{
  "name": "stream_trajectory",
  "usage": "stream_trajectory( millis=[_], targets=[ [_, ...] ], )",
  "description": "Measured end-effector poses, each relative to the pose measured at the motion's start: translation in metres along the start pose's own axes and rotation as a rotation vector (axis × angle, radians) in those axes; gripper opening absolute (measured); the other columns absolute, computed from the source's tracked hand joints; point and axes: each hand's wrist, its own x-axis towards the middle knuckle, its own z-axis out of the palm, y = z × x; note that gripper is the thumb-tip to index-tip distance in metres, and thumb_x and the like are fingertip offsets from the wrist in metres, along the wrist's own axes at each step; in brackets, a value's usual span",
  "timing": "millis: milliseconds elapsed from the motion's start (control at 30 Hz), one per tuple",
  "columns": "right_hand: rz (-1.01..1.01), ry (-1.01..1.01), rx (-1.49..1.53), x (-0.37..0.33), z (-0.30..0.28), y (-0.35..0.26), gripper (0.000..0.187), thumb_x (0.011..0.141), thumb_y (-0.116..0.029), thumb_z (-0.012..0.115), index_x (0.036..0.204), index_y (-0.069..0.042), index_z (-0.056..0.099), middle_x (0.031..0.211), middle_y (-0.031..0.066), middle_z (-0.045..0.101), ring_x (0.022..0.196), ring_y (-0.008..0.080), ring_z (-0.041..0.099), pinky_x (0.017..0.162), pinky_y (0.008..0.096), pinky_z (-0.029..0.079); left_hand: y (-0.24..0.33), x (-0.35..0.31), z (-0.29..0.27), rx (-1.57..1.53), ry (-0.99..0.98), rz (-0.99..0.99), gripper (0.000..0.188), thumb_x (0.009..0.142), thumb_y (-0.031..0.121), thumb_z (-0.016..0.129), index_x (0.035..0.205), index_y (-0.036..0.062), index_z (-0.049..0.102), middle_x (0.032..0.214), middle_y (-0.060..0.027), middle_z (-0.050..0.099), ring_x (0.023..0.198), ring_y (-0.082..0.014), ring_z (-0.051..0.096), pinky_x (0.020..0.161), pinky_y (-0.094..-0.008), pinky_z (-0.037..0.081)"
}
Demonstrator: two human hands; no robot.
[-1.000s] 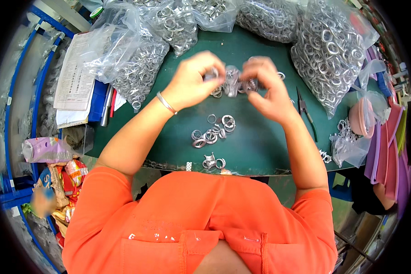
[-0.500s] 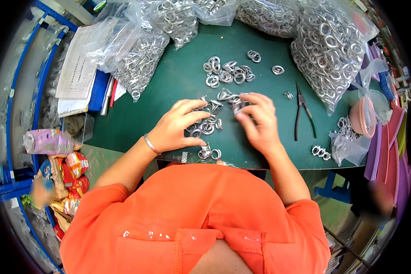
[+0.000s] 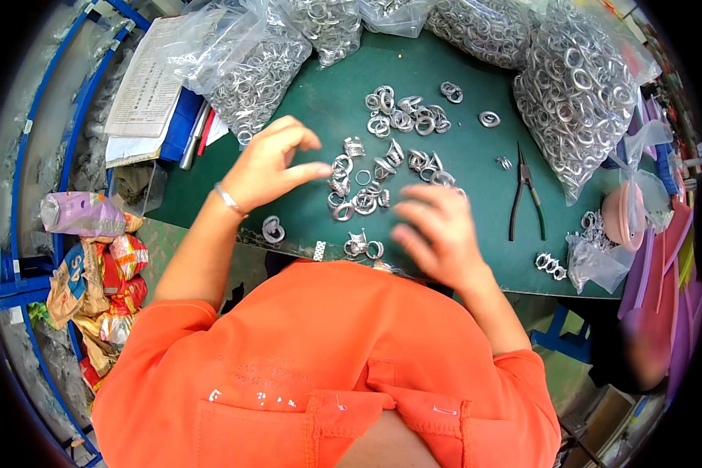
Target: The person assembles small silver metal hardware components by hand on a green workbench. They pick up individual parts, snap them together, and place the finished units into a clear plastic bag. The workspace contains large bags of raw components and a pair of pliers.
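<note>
My left hand [image 3: 277, 165] is open and holds nothing, thumb and fingers spread at the left side of a loose pile of silver rings [image 3: 364, 203]. My right hand [image 3: 438, 238], slightly blurred, hovers to the right of that pile with its fingers apart and nothing visible in them. Just beyond its fingertips lies a small cluster of rings [image 3: 421, 162]. Farther back on the green table sits another group of rings [image 3: 402, 118]. Near the front edge are a few rings [image 3: 357, 246], and a ring [image 3: 273, 229] lies by my left forearm.
Clear plastic bags of rings [image 3: 576, 93] line the back and right. Black-and-green pliers [image 3: 526, 195] lie to the right, before a pink cup [image 3: 622, 214]. Papers [image 3: 144, 86] and a blue folder [image 3: 181, 125] are at the left. The green table [image 3: 476, 183] ends close to my body.
My left hand has lifted off the pile and moved left and away from me. The right hand has drawn nearer to my body, uncovering rings. The whole view has shifted slightly.
</note>
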Motion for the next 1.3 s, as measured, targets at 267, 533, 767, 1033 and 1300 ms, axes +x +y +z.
stream_trajectory(
  millis=[267, 533, 767, 1033, 1300],
  targets=[
    [0.0, -0.059, -0.014, -0.005, 0.043, 0.013, 0.019, 0.069, 0.002, 0.062, 0.087, -0.004, 0.06, 0.1, 0.0128, 0.059, 0.092, 0.0318, 0.056, 0.079, 0.0426, 0.046, -0.025, -0.067, 0.009, 0.14, -0.334, -0.088, 0.038, 0.061, 0.012, 0.085, 0.088, 0.005, 0.058, 0.084, -0.0088, 0.057, 0.075, -0.0255, 0.06, 0.065, -0.0349, 0.049],
    [0.203, 0.045, -0.184, 0.044, 0.045, 0.02, 0.016, 0.075, -0.017, 0.07, 0.086, -0.007, 0.065, 0.089, 0.0068, 0.059, 0.087, 0.0287, 0.054, 0.074, 0.0416, 0.043, -0.007, -0.037, 0.048, -0.379, 0.106, -0.026, 0.015, 0.075, 0.005, 0.074, 0.084, 0.0008, 0.063, 0.087, -0.0099, 0.06, 0.073, -0.0195, 0.062, 0.061, -0.0291, 0.05],
    [0.272, -0.155, -0.322, 0.049, 0.037, 0.011, 0.015, 0.067, -0.012, 0.068, 0.081, -0.006, 0.067, 0.094, 0.0078, 0.058, 0.091, 0.029, 0.054, 0.075, 0.0418, 0.042, -0.004, -0.023, 0.056, 0.071, 0.006, 0.362, 0.028, 0.06, 0.012, 0.083, 0.079, 0.0063, 0.063, 0.089, -0.0083, 0.051, 0.084, -0.0279, 0.051, 0.074, -0.038, 0.043],
    [0.785, 0.273, 1.024, 0.052, 0.009, 0.019, 0.01, 0.091, 0.0, 0.056, 0.097, 0.0, 0.064, 0.099, 0.0078, 0.068, 0.087, 0.0138, 0.065, 0.073, 0.026, 0.052, 0.0, 0.009, 0.046, -0.718, 0.137, 0.059, 0.009, 0.08, -0.005, 0.068, 0.086, 0.0, 0.063, 0.092, -0.006, 0.058, 0.082, -0.0139, 0.06, 0.071, -0.0253, 0.051],
    [0.73, 0.182, 0.531, 0.036, 0.014, 0.025, 0.009, 0.089, -0.001, 0.06, 0.097, -0.001, 0.064, 0.093, 0.0039, 0.066, 0.08, 0.0093, 0.06, 0.068, 0.0234, 0.049, -0.013, 0.022, 0.054, -1.031, 0.022, -0.169, 0.012, 0.091, -0.002, 0.058, 0.102, 0.0009, 0.056, 0.096, -0.0082, 0.066, 0.084, -0.0154, 0.067, 0.069, -0.0252, 0.054]
  ],
)
